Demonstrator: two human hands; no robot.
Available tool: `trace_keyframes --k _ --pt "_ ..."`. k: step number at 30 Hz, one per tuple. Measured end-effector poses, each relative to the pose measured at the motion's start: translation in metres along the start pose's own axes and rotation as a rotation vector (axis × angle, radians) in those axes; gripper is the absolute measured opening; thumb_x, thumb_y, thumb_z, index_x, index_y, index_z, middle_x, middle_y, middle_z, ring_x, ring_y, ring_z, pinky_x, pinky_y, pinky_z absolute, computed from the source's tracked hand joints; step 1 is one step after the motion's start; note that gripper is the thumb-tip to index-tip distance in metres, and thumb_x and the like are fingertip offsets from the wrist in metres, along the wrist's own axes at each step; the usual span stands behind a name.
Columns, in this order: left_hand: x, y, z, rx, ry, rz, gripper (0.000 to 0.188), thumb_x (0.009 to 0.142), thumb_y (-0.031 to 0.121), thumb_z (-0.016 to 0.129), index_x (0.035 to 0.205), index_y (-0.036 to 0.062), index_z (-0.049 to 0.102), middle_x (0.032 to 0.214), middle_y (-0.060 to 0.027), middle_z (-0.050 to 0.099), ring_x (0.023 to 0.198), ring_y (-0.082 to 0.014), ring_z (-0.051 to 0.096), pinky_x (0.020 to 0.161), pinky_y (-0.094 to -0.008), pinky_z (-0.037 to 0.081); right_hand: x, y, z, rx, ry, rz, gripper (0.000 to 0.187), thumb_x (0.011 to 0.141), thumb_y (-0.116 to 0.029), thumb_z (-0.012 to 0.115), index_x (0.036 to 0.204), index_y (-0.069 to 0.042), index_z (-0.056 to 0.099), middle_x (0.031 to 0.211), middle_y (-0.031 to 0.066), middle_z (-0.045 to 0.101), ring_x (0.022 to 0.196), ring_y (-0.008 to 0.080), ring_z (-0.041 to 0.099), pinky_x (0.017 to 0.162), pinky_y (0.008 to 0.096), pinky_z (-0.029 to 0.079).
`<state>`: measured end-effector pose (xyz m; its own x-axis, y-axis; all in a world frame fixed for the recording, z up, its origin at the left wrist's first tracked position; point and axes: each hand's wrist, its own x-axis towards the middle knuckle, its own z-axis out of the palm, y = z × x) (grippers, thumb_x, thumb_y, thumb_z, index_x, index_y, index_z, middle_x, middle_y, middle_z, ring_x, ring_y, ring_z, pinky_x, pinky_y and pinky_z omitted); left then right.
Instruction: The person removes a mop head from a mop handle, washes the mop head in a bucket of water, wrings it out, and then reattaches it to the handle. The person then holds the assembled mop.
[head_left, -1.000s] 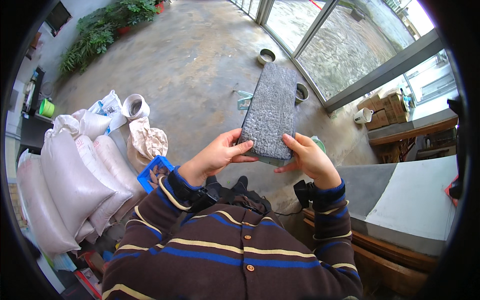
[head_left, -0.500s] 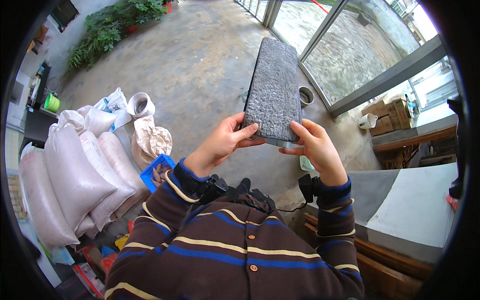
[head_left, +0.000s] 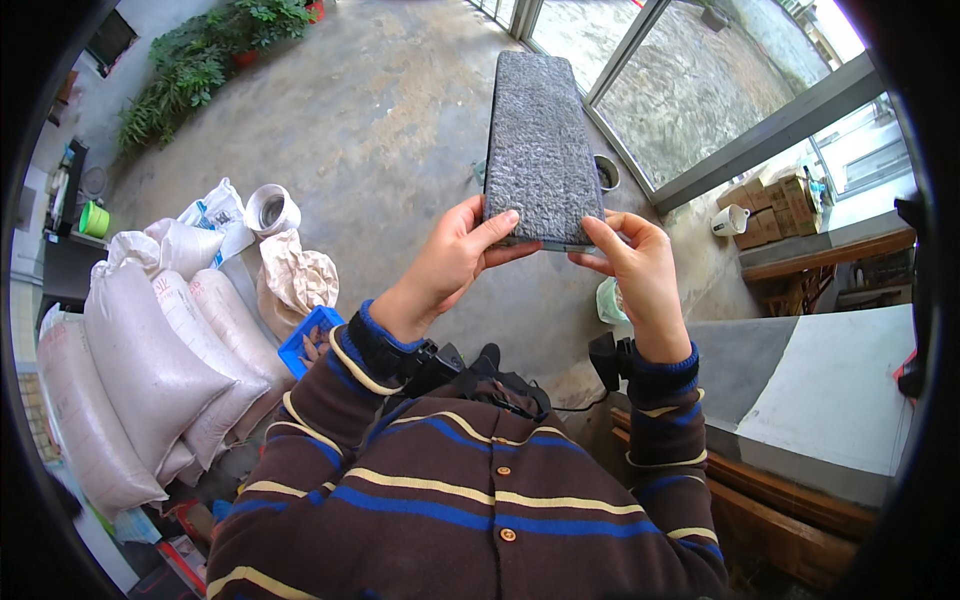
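Both hands hold a long rectangular block with a grey, fuzzy-textured top (head_left: 538, 145), out in front of my chest. Its sides have a dark edging, and its near end shows a paler strip; I cannot make out its exact kind. At the near left corner, my left hand (head_left: 455, 250) grips with the thumb on top and the fingers underneath. My right hand (head_left: 640, 260) pinches the near right corner the same way. The block's far end points away from me, and its underside is hidden.
Stuffed pale sacks (head_left: 150, 350) lie piled at left, beside a blue basket (head_left: 312, 340) and a white pot (head_left: 272, 209). Plants (head_left: 185, 75) stand far left. Glass doors (head_left: 690, 110) line the right, with cardboard boxes (head_left: 770, 215) and a white-topped counter (head_left: 840, 380) nearer.
The block and both hands have shifted slightly up and away from me, the block also a little to the left. The grip at both corners stays the same.
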<state>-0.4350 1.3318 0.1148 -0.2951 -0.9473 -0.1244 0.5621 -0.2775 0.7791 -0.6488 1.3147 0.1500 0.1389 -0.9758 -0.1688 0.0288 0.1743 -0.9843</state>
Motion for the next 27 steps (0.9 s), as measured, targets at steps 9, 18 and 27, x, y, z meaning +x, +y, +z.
trace_keyframes --k 9,18,27 --pt "0.006 0.000 0.009 -0.082 0.083 0.053 0.029 0.099 0.011 0.054 0.123 -0.0049 0.050 0.119 -0.0127 0.062 0.109 -0.0203 0.062 0.099 -0.0382 0.052 0.010 0.000 0.001 0.052 0.051 -0.099 0.012 0.088 -0.004 0.068 0.080 0.001 0.061 0.112 0.0104 0.062 0.086 0.0150 0.066 0.074 0.0327 0.062" --pt "0.011 -0.004 0.013 -0.098 0.105 0.106 0.022 0.098 0.009 0.054 0.117 -0.0022 0.053 0.115 -0.0103 0.063 0.105 -0.0176 0.063 0.097 -0.0362 0.054 0.015 -0.002 -0.002 0.079 0.063 -0.080 0.011 0.087 -0.003 0.068 0.079 -0.001 0.061 0.109 0.0086 0.062 0.084 0.0143 0.066 0.075 0.0327 0.061" --pt "0.017 -0.006 0.015 -0.078 0.087 0.111 0.023 0.099 0.010 0.053 0.119 -0.0012 0.050 0.117 -0.0106 0.063 0.108 -0.0177 0.062 0.100 -0.0369 0.051 0.018 -0.006 -0.008 0.120 0.072 -0.030 0.019 0.082 0.001 0.072 0.074 0.003 0.056 0.117 0.0179 0.055 0.082 0.0204 0.068 0.078 0.0311 0.061"
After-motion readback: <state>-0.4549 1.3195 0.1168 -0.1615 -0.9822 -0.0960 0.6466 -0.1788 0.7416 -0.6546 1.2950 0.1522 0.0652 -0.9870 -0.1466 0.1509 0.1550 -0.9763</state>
